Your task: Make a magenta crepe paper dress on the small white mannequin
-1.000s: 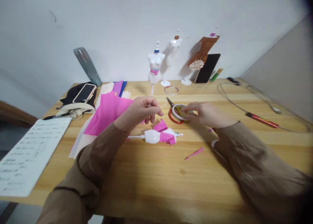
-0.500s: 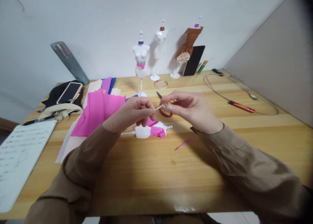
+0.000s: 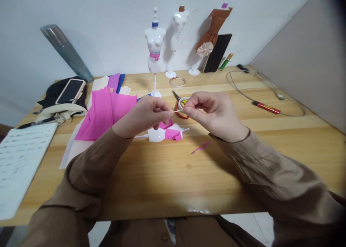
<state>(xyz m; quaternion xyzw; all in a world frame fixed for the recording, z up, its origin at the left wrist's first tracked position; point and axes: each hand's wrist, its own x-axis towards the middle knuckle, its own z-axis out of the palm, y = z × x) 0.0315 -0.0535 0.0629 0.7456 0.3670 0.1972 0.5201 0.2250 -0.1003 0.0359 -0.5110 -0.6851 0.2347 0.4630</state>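
My left hand pinches one end of a thin pale strip above the table. The strip runs across to my right hand, whose thumb and forefinger are closed on a small white roll. Behind the roll lie scissors with red and yellow handles, partly hidden. Just below my hands a white mannequin with pink fabric on it lies on its side. Farther back a white mannequin stands upright with a pink band round its waist.
Pink fabric and a phone lie left, behind a written sheet. Two more mannequins, one in a brown dress, stand by the wall. A cable and red tube lie right; a pink scrap lies nearer.
The view has tilted down, so the table and objects sit higher in the picture. The white roll now shows as a ring at my right fingertips. Both hands keep their pinch.
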